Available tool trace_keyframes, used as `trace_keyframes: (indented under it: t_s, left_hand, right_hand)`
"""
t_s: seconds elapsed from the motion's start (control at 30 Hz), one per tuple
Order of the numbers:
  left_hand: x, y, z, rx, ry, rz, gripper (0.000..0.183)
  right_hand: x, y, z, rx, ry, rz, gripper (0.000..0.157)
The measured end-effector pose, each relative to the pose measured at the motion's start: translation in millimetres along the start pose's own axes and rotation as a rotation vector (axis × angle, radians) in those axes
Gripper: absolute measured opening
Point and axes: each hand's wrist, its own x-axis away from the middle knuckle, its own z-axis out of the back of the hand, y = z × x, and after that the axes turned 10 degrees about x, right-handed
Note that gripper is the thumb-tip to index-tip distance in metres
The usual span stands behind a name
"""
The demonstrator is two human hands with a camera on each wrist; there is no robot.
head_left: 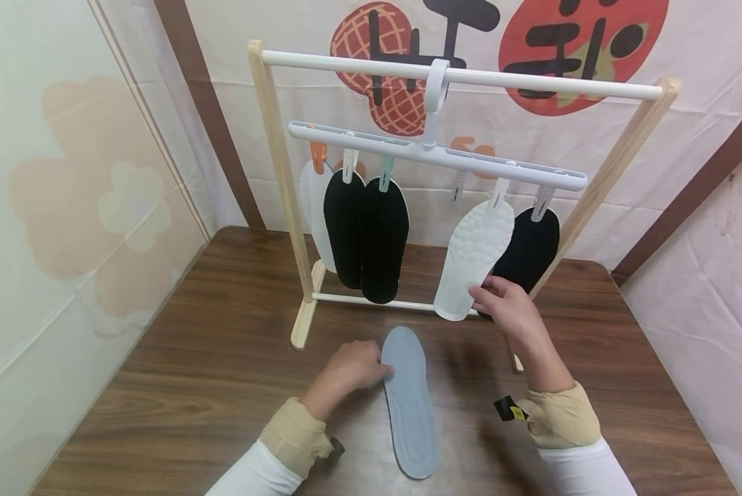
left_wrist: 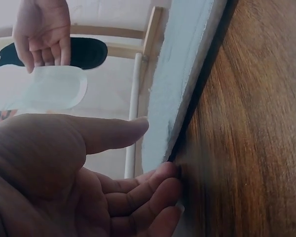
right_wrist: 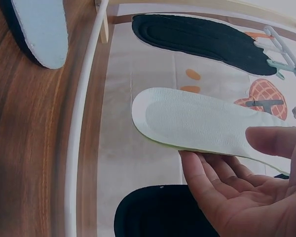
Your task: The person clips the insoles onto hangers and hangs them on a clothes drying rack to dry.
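Observation:
A grey-blue insole point(head_left: 413, 420) lies lengthwise on the wooden table. At its left edge my left hand point(head_left: 353, 366) pinches it, thumb over the top and fingers curled at the underside, as the left wrist view shows. My right hand point(head_left: 512, 313) holds the lower right edge of a white insole point(head_left: 479, 241), its thumb across the face and its fingertips behind the edge. A pale clip point(head_left: 499, 194) grips the top of this white insole on the hanger point(head_left: 371, 143). Behind my right hand hangs a black insole point(head_left: 537, 238), partly hidden.
The hanger hooks over the white top bar of a wooden-legged rack point(head_left: 270, 131). On its left half hang two overlapping black insoles point(head_left: 385, 248) and another white insole point(head_left: 315, 207). One clip point(head_left: 459, 187) hangs with nothing in it. A low white crossbar point(head_left: 371, 300) joins the legs.

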Motion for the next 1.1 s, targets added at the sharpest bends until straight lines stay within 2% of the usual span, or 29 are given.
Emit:
trace_keyframes:
  t_s: [0.2,0.57,0.8,1.1]
  left_hand:
    - [-5.4,1.7,-5.1,-0.052,0.002,0.063,0.036]
    - [-9.4,8.5,-10.1,-0.137,0.004,0.095,0.046]
    - [-11.5,9.3,-11.1,-0.144,0.011,0.101,0.046]
    - [-14.1,10.6,-12.7,-0.104,0.022,0.120,0.047]
  right_hand:
    - [-0.2,1.3,0.0,0.004,-0.007,-0.009,0.051]
    - [0.1,2.4,0.0,-0.010,-0.027,0.000,0.050]
    - [0.6,5.2,3.2,0.026,-0.062,-0.015,0.051]
    - [0.0,9.3,4.0,0.090,-0.090,-0.013,0.055]
